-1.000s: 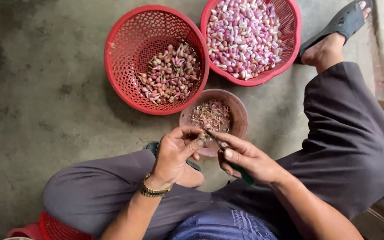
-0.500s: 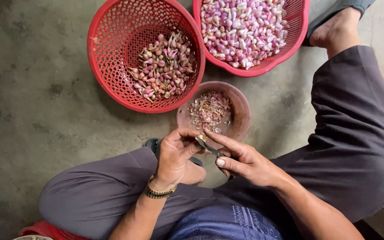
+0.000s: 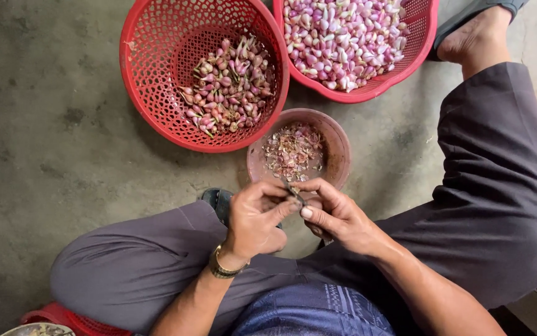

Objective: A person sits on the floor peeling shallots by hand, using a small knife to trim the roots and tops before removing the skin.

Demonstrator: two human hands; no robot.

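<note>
Concrete floor point(image 3: 51, 143) | left hand point(image 3: 255, 218) pinches small shallot, mostly hidden | right hand point(image 3: 337, 214) grips knife point(image 3: 294, 193) against it | both over brown bowl point(image 3: 337, 146) of peels | red baskets point(image 3: 150, 93) beyond

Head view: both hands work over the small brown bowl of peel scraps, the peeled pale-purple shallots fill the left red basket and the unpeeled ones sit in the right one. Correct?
Not quite. The baskets are swapped: the head view shows the peeled shallots in the right red basket and the unpeeled shallots in the left red basket. The left hand and right hand do work over the brown bowl.
</note>
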